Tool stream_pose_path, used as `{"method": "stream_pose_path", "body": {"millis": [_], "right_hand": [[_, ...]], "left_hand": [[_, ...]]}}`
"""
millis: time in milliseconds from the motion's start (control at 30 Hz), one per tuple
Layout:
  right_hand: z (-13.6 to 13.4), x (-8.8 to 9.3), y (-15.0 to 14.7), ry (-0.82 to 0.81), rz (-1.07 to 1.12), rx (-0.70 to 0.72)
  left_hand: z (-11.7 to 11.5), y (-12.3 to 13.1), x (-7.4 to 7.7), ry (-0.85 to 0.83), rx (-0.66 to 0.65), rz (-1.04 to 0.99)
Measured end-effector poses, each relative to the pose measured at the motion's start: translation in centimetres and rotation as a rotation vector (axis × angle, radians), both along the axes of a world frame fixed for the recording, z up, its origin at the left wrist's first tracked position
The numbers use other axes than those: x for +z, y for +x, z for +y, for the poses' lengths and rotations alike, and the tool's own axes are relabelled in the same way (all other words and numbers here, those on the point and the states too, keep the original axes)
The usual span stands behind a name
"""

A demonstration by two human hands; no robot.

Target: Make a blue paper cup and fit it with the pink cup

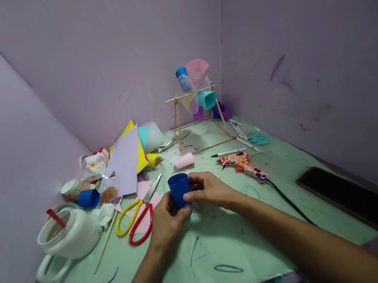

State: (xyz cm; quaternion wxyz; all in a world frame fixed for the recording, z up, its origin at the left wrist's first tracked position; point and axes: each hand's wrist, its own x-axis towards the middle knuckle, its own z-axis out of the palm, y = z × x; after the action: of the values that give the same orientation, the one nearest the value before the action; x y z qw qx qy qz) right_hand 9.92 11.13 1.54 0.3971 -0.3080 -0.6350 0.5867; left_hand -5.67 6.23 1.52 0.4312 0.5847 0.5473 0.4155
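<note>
"What's in the fingers?"
"A blue tube [179,192], smooth and paper-like, with an open, slightly oval mouth. The left hand [167,218] grasps it low on its left side; the right hand [213,189] grips it from the right, thumb on the near wall."
"Where is it?"
"Upright over the pale green sheet [242,243] (I can't tell whether its base touches), near the scissors [145,200] with yellow and red loops."
"And around?"
"A pale pink roll [184,161] lies beyond; farther back, an angular frame [178,126] of thin sticks bears curled, coloured pieces [207,100]. Leftward sits a glossy, round-bellied white pot [79,234]."
</note>
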Motion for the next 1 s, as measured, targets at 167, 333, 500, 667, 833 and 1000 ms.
{"method": "stream_pose_path", "body": {"millis": [167, 333, 500, 667, 833, 1000], "right_hand": [[0.2, 0.3, 0.3, 0.111, -0.090, -0.042], [4.9, 1.0, 2.6, 0.078, -0.341, -0.554], [10.5, -0.7, 2.6, -0.085, -0.520, -0.531], [11.5, -1.4, -0.2, -0.070, -0.567, -0.432], [7.9, 1.6, 1.0, 0.136, -0.521, -0.304], [1.6, 3.2, 4.4, 0.604, -0.663, -0.271]], "left_hand": [[0.4, -0.4, 0.1, 0.080, 0.120, 0.088], [1.8, -1.7, 0.5, 0.139, 0.306, -0.006], [2.5, -2.3, 0.5, 0.145, 0.385, -0.089], [2.0, -2.3, 0.3, 0.092, 0.370, -0.112], [1.5, -2.2, 1.2, 0.076, 0.323, 0.025], [0.7, -0.7, 2.1, 0.071, 0.189, 0.259]]}}
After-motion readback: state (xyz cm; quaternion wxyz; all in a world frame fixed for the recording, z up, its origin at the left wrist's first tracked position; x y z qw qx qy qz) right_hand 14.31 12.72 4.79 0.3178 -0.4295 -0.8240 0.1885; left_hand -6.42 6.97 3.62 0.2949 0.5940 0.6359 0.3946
